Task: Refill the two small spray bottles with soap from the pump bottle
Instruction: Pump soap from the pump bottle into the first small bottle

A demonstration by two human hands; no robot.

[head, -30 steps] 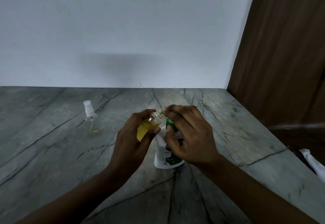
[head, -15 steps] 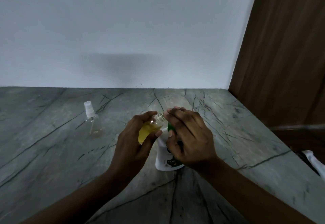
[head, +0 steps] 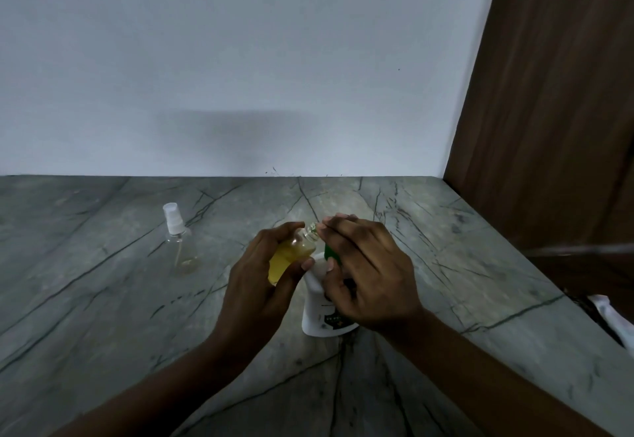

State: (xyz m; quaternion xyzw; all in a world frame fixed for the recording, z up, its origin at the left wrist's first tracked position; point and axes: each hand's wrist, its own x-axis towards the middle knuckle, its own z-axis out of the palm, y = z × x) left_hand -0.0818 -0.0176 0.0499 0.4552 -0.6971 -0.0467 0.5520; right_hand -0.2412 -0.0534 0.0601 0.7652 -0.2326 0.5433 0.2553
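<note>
Spray bottle (head: 291, 254), uncapped and well filled with yellow soap, lies tilted in the left hand (head: 260, 285), whose fingers and thumb wrap its body. Its open neck points away from that grip toward the right hand (head: 370, 275). The right hand's fingers curl down over the green pump head (head: 330, 251) of the white pump bottle (head: 319, 313), which stands on the marble counter (head: 103, 299) directly beneath both hands. The nozzle itself is hidden under the fingers, so I cannot tell whether it sits inside the neck or only against it.

Over the last second very little has shifted. The two hands have stayed locked together at the neck, and the right hand looks a shade lower on the pump head, which I read as a press in progress. The soap level in the held bottle looks about the same as before, so each stroke seems to add only a little. This bottle appears close to full.

Well off to the outer side of the left grip stands the second spray bottle (head: 182, 248), white cap on and nearly empty — that half of the job is not yet begun. A white object (head: 610, 320) lies off the counter's edge, far beyond the right hand.
</note>
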